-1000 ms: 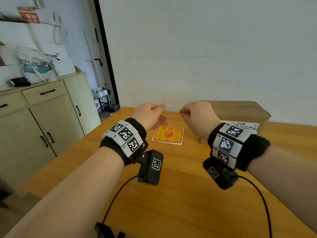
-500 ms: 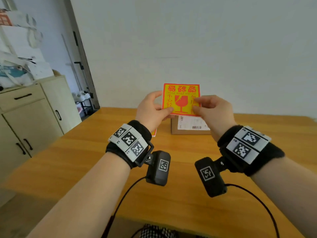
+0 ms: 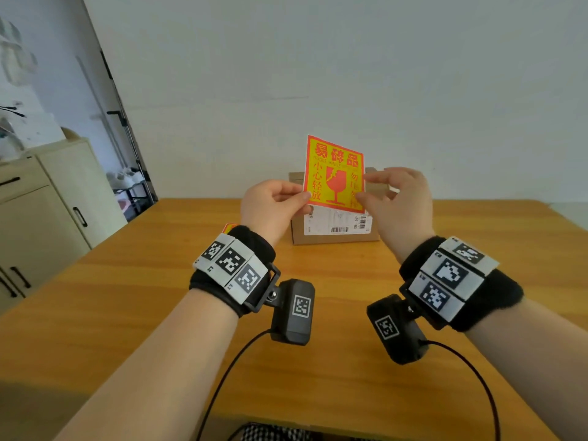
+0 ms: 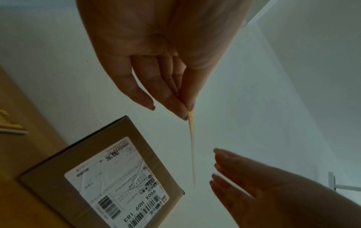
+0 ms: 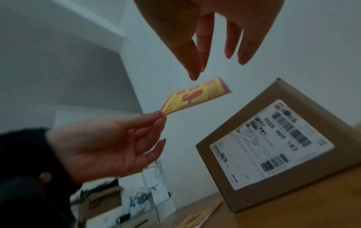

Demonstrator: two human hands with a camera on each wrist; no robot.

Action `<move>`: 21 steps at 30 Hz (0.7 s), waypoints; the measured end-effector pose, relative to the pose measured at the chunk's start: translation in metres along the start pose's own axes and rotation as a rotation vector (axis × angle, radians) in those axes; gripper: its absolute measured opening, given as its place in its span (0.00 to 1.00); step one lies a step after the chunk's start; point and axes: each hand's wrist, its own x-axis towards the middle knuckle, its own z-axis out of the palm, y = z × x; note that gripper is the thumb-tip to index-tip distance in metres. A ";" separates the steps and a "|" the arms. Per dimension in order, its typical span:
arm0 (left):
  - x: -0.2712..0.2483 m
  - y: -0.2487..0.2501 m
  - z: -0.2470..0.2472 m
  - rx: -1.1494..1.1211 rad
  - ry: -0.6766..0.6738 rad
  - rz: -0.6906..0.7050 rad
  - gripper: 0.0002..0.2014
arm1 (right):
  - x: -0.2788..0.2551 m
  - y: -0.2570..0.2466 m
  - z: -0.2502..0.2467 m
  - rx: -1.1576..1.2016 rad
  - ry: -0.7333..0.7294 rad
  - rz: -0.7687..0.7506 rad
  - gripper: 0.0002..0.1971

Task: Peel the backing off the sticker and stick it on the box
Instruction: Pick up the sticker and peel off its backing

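A wooden table (image 3: 133, 313) is standing against a white wall, with a cream cabinet (image 3: 47, 211) sitting off to the left. A box (image 3: 331, 237) with a shipping label is resting near the table's far edge, and a stack of stickers (image 3: 229, 226) is lying beside it, mostly hidden by the left wrist. The left hand (image 3: 273, 208) is pinching the sticker's (image 3: 334, 175) lower left corner, holding it upright in front of the box. The right hand (image 3: 394, 198) is hovering at its right edge, fingers relaxed and apart; half a second ago it was pinching that edge, and the sticker is now tilting more.
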 end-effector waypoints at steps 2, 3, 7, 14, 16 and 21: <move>0.001 0.000 0.002 -0.016 -0.022 -0.003 0.05 | -0.004 -0.007 0.004 -0.044 -0.043 -0.117 0.09; 0.001 0.001 0.003 -0.023 -0.036 0.001 0.03 | -0.006 -0.010 0.006 -0.046 -0.090 -0.145 0.07; 0.000 0.000 0.007 -0.006 -0.094 -0.003 0.05 | -0.013 -0.015 0.013 -0.050 -0.209 -0.179 0.07; -0.007 0.005 0.010 -0.056 -0.183 -0.033 0.11 | -0.019 -0.014 0.014 0.046 -0.234 -0.133 0.10; -0.009 0.006 0.011 -0.024 -0.201 -0.014 0.11 | -0.021 -0.014 0.014 0.069 -0.229 -0.133 0.09; -0.010 0.009 0.013 -0.043 -0.209 0.028 0.10 | -0.020 -0.013 0.012 0.132 -0.213 -0.120 0.09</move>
